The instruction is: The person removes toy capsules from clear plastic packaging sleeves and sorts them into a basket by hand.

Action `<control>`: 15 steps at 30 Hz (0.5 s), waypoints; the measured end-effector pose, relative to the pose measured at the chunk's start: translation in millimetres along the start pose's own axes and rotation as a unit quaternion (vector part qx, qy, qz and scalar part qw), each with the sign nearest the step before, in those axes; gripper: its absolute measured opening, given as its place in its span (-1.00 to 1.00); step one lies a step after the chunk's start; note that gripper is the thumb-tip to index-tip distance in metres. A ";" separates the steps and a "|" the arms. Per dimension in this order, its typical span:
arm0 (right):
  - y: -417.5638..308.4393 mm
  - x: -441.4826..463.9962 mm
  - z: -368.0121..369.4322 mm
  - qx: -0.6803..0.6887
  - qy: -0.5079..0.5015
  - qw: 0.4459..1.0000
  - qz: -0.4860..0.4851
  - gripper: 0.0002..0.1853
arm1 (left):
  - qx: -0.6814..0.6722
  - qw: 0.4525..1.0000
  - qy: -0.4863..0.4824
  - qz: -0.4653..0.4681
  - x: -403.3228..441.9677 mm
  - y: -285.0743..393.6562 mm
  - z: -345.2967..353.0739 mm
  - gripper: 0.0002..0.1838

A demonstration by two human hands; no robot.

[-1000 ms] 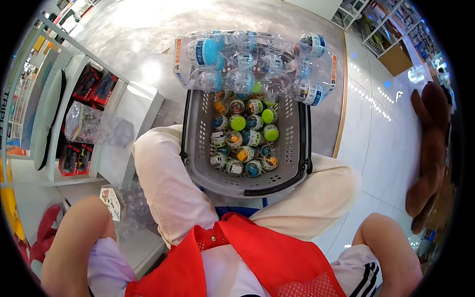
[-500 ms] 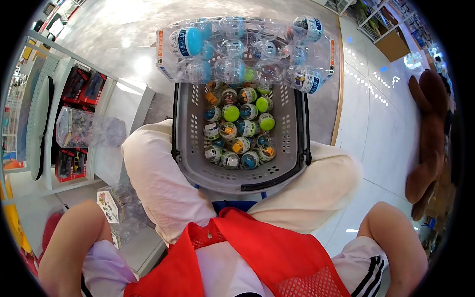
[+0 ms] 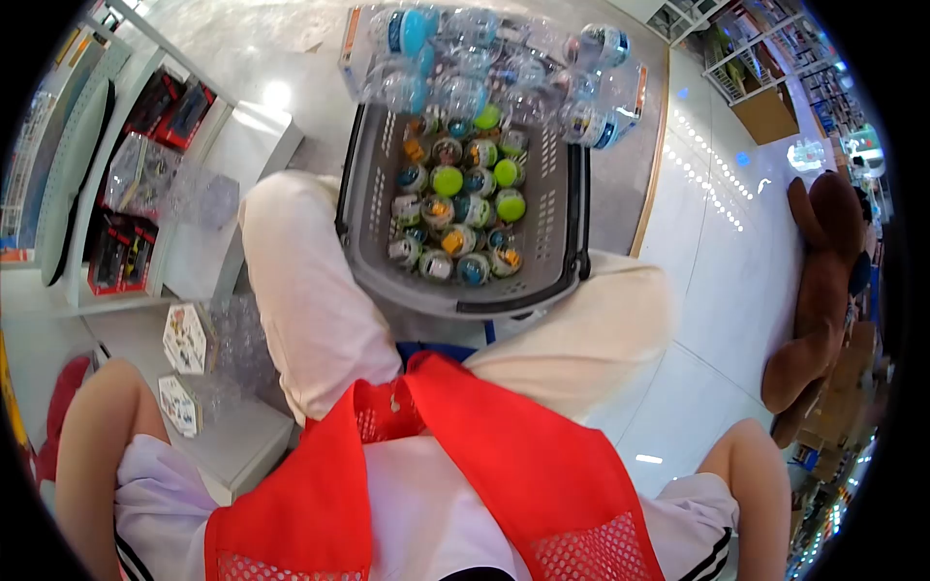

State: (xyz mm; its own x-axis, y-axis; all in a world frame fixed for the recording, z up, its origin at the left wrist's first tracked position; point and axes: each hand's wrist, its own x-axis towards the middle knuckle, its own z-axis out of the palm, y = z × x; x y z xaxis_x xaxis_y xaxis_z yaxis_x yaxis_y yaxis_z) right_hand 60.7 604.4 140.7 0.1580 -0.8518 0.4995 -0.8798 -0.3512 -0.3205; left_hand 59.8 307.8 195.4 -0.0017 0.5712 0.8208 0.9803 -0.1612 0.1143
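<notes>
Neither of my hands shows; only the bent left arm [image 3: 105, 426] and right arm [image 3: 758, 484] appear at the lower sides. Between my legs stands a grey plastic basket [image 3: 455, 302] with a black handle. Inside it lie several round toy capsules [image 3: 448, 181], some with green caps, others clear with orange or blue contents. Across the basket's far end is a clear plastic package [image 3: 523, 102] with blue-and-clear rounded containers. What my hands hold or touch, if anything, is out of view.
White shelving [image 3: 223, 237] on the left holds red-and-black toy boxes [image 3: 123, 254] and clear packages. Hexagonal boxes [image 3: 187, 339] lie below. At right, a brown plush toy [image 3: 823, 281] is near stocked shelves, and a cardboard box [image 3: 765, 114] stands farther back.
The view has tilted and shifted, so the basket and package appear higher and the shelf items lower or farther left. The capsules look unchanged in the basket.
</notes>
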 end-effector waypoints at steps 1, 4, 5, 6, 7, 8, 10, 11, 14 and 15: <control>-5.2 1.4 1.5 0.005 -0.005 1.000 0.000 -0.69 | -0.008 1.000 -0.010 -0.006 1.1 6.3 -1.1 -0.80; -14.9 9.0 6.4 0.021 -0.022 1.000 0.000 -0.70 | -0.037 0.999 -0.028 -0.020 1.0 20.1 -3.4 -0.80; -19.2 9.7 7.0 0.024 -0.029 0.999 0.000 -0.70 | -0.045 0.998 -0.031 -0.020 0.6 24.9 -5.3 -0.80; -21.9 11.1 6.7 0.030 -0.033 0.999 -0.004 -0.70 | -0.054 0.998 -0.033 -0.019 1.3 29.1 -7.2 -0.80; -25.0 11.4 7.2 0.035 -0.040 0.999 -0.008 -0.70 | -0.061 0.997 -0.033 -0.014 1.5 33.3 -11.1 -0.80; -27.9 12.1 6.5 0.040 -0.046 0.998 -0.011 -0.71 | -0.070 0.997 -0.031 -0.008 2.2 38.4 -14.8 -0.79; -31.9 6.1 5.7 0.065 -0.047 0.997 -0.015 -0.71 | -0.089 0.996 -0.021 0.012 1.5 48.1 -25.4 -0.79; -34.5 -0.1 2.5 0.082 -0.048 0.995 -0.024 -0.71 | -0.101 0.994 -0.007 0.031 -0.9 55.1 -31.4 -0.79; -40.5 -35.1 -19.8 0.218 -0.001 0.969 -0.117 -0.72 | -0.185 0.977 0.049 0.094 -9.1 73.3 -44.7 -0.79; -39.7 -50.1 -32.0 0.264 0.036 0.950 -0.164 -0.72 | -0.218 0.967 0.069 0.115 -15.8 70.9 -47.5 -0.78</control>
State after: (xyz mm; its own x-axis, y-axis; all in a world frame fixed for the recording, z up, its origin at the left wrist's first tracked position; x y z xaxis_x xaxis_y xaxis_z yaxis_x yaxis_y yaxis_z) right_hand 73.3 673.5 154.1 0.3364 -0.6412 0.6897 -0.4380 -0.7549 -0.4882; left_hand 119.9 249.1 217.1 0.1505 0.3718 0.9160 0.7811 -0.6127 0.1203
